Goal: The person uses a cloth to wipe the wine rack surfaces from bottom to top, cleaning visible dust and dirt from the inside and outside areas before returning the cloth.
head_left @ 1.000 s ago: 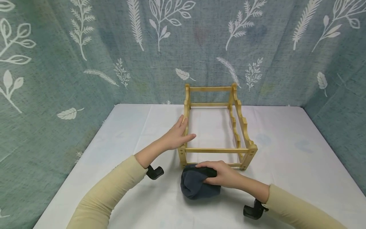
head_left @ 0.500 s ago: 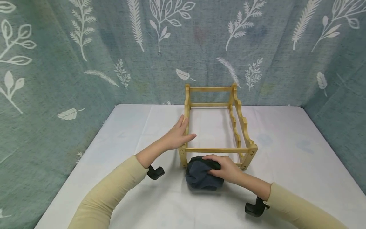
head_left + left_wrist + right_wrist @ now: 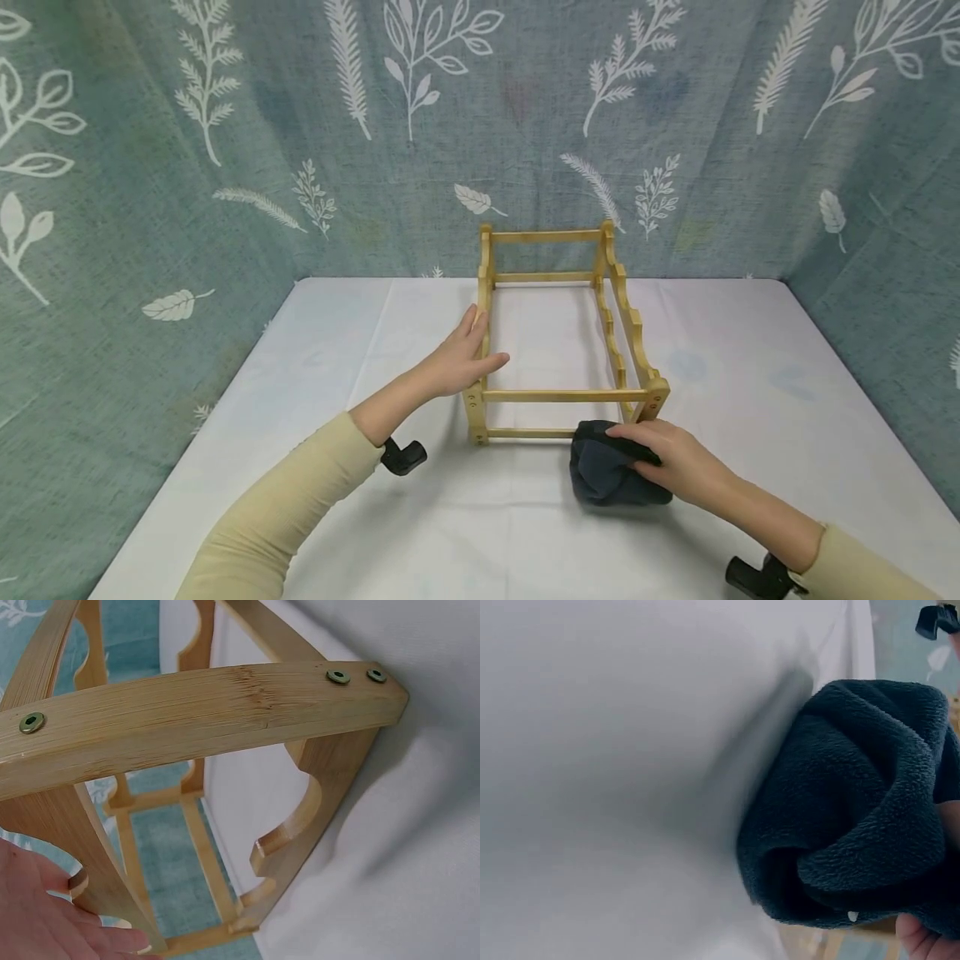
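A wooden rack (image 3: 566, 396) with scalloped side rails stands on the white table. My left hand (image 3: 453, 362) rests on its left rail with the fingers extended and the thumb pointing inward; in the left wrist view, the fingers (image 3: 112, 937) lie along a notched rail. At the rack's front right corner, my right hand (image 3: 686, 462) grips a bunched dark blue fleecy cloth (image 3: 611, 475) between thumb and fingers. The cloth overlaps the lower front bar and the foot of the right post. Up close, thick folds of the cloth (image 3: 855, 802) hide most of the right hand.
The white-covered table (image 3: 337, 333) extends around the rack. Behind it and along both sides hangs a green-blue curtain (image 3: 420, 167) with white leaf prints. Black wrist-camera mounts sit below the left wrist (image 3: 405, 457) and the right wrist (image 3: 757, 577).
My right hand has carried the cloth rightward along the rack's front, from the lower left to the right corner post. The left hand stays on the left rail; the rack stands unchanged.
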A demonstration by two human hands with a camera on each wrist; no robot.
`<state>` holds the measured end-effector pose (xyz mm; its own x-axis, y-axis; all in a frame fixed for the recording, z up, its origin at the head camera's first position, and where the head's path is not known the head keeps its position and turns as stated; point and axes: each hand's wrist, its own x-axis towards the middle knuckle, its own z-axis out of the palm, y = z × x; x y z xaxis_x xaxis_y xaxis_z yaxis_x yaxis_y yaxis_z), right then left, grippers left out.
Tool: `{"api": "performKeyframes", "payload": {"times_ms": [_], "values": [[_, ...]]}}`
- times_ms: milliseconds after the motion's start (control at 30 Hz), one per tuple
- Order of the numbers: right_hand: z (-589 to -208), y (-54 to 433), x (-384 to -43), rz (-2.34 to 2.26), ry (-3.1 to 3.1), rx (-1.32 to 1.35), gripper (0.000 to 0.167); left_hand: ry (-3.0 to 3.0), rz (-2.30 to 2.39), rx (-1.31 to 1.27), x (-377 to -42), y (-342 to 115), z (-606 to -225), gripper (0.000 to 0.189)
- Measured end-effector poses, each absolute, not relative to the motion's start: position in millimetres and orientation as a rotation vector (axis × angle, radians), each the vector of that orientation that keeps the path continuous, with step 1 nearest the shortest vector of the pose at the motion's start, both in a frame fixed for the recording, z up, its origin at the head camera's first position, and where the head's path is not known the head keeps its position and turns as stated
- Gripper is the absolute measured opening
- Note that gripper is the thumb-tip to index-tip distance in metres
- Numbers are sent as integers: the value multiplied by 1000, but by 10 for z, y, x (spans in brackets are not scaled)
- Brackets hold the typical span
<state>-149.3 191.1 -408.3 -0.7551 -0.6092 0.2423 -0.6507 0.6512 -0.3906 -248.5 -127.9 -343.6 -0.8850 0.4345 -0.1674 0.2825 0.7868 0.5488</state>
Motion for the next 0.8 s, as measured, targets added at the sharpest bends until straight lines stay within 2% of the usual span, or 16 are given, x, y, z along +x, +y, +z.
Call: {"api": "performKeyframes", "payload": {"times_ms": [300, 633, 800], "values": [[-3898, 2312, -1554, 655, -2673, 1048, 56, 2690, 767, 553, -2493, -1297, -3444, 85], [-3528, 2440, -1622, 720, -2514, 1059, 60, 2688, 770, 556, -2495, -1289, -3443, 84], [-3616, 2441, -1627, 737, -2560, 1019, 52, 2686, 776, 554, -2496, -1287, -3447, 84]]}}
